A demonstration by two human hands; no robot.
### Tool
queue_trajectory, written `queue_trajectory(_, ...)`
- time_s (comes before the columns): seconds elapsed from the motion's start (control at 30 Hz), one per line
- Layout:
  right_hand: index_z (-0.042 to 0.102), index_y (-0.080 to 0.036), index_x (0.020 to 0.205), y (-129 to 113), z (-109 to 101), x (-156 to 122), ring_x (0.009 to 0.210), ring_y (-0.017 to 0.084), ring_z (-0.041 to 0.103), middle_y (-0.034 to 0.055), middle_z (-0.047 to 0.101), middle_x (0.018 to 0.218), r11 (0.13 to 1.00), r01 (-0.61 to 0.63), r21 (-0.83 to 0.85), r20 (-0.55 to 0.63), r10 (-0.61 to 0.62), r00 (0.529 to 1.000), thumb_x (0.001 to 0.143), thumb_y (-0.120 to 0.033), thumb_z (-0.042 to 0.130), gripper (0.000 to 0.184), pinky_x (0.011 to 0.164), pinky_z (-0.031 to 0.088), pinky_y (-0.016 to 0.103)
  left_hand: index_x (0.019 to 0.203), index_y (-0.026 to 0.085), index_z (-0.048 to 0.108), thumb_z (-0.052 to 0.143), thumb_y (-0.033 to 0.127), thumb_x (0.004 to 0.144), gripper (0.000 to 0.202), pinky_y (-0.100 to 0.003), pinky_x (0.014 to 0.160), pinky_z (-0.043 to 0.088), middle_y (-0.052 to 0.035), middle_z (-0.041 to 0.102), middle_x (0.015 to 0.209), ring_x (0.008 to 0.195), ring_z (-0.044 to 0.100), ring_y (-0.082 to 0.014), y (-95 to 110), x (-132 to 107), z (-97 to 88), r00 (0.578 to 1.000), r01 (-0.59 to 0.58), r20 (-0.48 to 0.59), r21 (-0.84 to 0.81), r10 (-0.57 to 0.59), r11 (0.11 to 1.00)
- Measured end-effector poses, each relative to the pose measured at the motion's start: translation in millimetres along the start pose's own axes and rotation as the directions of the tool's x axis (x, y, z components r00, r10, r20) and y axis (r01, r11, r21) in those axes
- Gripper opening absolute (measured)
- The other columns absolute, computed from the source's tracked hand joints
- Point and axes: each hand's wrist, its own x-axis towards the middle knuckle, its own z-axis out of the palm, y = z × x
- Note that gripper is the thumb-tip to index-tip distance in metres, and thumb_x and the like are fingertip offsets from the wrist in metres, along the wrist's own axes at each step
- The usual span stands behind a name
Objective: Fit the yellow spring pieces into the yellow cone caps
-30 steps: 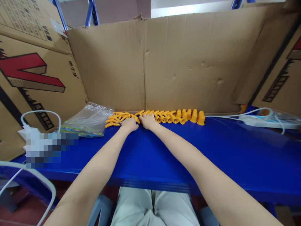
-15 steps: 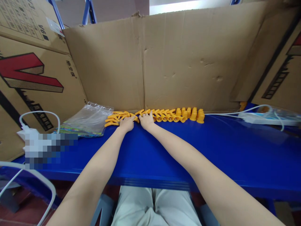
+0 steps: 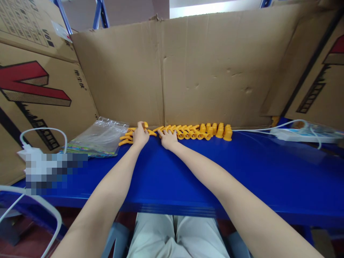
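My left hand (image 3: 141,137) is closed on a yellow plastic piece (image 3: 145,125), whose rounded end shows beside the fingertips; the rest of it is hidden. Beneath and around that hand lie several branched yellow pieces (image 3: 125,137), next to the cardboard. To the right, my right hand (image 3: 169,139) rests with fingers apart on the left end of a row of yellow pieces. Round, cup-like ends (image 3: 194,135) in this row face me, with slanting prongs behind them. Several yellow stepped caps (image 3: 227,133) stand upright at the row's right end.
Clear plastic bags (image 3: 100,134) lie left of the pieces on the blue table (image 3: 172,172). A tall cardboard wall (image 3: 215,68) closes off the back. Chargers and a white cable (image 3: 43,129) are at far left. A white power strip (image 3: 303,134) lies at right.
My left hand has shifted slightly left and up, and a yellow piece now sticks up at its fingertips. The fingers of my right hand have spread over the row.
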Motion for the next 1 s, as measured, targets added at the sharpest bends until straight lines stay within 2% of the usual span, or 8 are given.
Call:
queue_trajectory(0.1, 0.022, -0.024, 0.152, 0.3, -0.5, -0.2, 0.141, 0.033, 0.023, 0.0116, 0.027, 0.155, 1.0, -0.002, -0.001, 0.011, 0.002, 1.0, 0.092, -0.019, 0.026, 0.06, 0.109, 0.012, 0.06, 0.122, 0.02, 0.045, 0.044, 0.02, 0.085, 0.036, -0.033, 0.088, 0.044, -0.0097, 0.067, 0.107, 0.102, 0.063, -0.0212, 7.1, 0.5, -5.3, 0.991, -0.041, -0.133, -0.107, 0.027, 0.993)
queue_trajectory(0.2, 0.023, -0.025, 0.152, 0.2, -0.5, -0.4, 0.141, 0.033, 0.024, 0.0111, 0.028, 0.155, 1.0, 0.0, -0.011, 0.009, 0.0, 1.0, 0.093, -0.02, 0.025, 0.059, 0.109, 0.013, 0.06, 0.111, 0.02, 0.054, 0.045, 0.027, 0.087, 0.026, -0.031, 0.088, 0.044, -0.0074, 0.067, 0.104, 0.096, 0.063, -0.0193, 16.1, -1.3, -8.1, 0.976, -0.134, -0.193, -0.189, 0.097, 0.973)
queue_trajectory(0.3, 0.024, -0.023, 0.151, -0.3, 0.2, -0.4, 0.14, 0.033, 0.024, 0.012, 0.029, 0.154, 1.0, 0.004, -0.018, -0.006, -0.004, 1.0, 0.093, -0.019, 0.025, 0.059, 0.109, 0.014, 0.061, 0.093, 0.019, 0.063, 0.05, 0.035, 0.086, 0.021, -0.031, 0.088, 0.044, -0.0064, 0.068, 0.097, 0.095, 0.062, -0.0193, 25.7, -5.2, -9.8, 0.965, -0.224, -0.189, -0.222, 0.183, 0.949)
queue_trajectory(0.4, 0.023, -0.019, 0.152, 0.5, 0.4, -0.5, 0.139, 0.033, 0.028, 0.0145, 0.033, 0.152, 1.0, 0.003, -0.021, -0.023, -0.003, 1.0, 0.093, -0.02, 0.027, 0.059, 0.109, 0.015, 0.061, 0.082, 0.018, 0.068, 0.056, 0.04, 0.082, 0.024, -0.031, 0.087, 0.045, -0.0072, 0.067, 0.091, 0.093, 0.062, -0.0198, 34.1, -9.9, -11.9, 0.962, -0.253, -0.162, -0.222, 0.221, 0.942)
queue_trajectory(0.6, 0.03, -0.012, 0.148, 16.7, -9.2, -8.0, 0.137, 0.033, 0.032, 0.0167, 0.035, 0.15, 0.993, 0.098, -0.065, -0.114, -0.105, 0.988, 0.097, -0.033, 0.028, 0.055, 0.11, 0.013, 0.062, 0.085, 0.018, 0.069, 0.053, 0.037, 0.085, 0.025, -0.027, 0.079, 0.047, -0.0044, 0.072, 0.089, 0.083, 0.064, -0.017, 42.4, -15.7, -14.3, 0.974, -0.226, -0.059, -0.319, 0.218, 0.921)
queue_trajectory(0.8, 0.034, -0.018, 0.146, 60.0, -40.6, -37.5, 0.137, 0.031, 0.033, 0.0111, 0.034, 0.152, 0.983, 0.145, -0.111, -0.225, -0.167, 0.96, 0.09, -0.023, 0.044, 0.058, 0.111, 0.015, 0.06, 0.093, 0.018, 0.07, 0.05, 0.027, 0.086, 0.023, -0.027, 0.086, 0.048, -0.0043, 0.074, 0.095, 0.092, 0.066, -0.0184, 39.0, -15.3, -7.3, 0.963, -0.269, -0.09, -0.366, 0.254, 0.891)
queue_trajectory(0.9, 0.036, -0.019, 0.145, 94.9, -57.1, -56.4, 0.136, 0.031, 0.034, 0.0116, 0.035, 0.151, 0.997, 0.065, -0.05, -0.305, -0.077, 0.949, 0.089, -0.023, 0.043, 0.057, 0.11, 0.02, 0.06, 0.103, 0.017, 0.069, 0.049, 0.023, 0.087, 0.027, -0.028, 0.09, 0.048, -0.0055, 0.073, 0.102, 0.096, 0.066, -0.0186, 37.0, -15.4, 0.1, 0.96, -0.275, -0.057, -0.394, 0.275, 0.877)
queue_trajectory(1.0, 0.035, -0.02, 0.146, 136.8, -64.9, -73.3, 0.135, 0.033, 0.036, 0.0132, 0.037, 0.15, 0.994, -0.088, 0.07, -0.364, 0.108, 0.925, 0.087, -0.031, 0.046, 0.061, 0.107, 0.028, 0.06, 0.118, 0.017, 0.065, 0.045, 0.019, 0.088, 0.036, -0.031, 0.094, 0.047, -0.0071, 0.071, 0.112, 0.1, 0.066, -0.0192, 36.4, -16.2, 5.7, 0.954, -0.273, 0.013, -0.38, 0.3, 0.884)
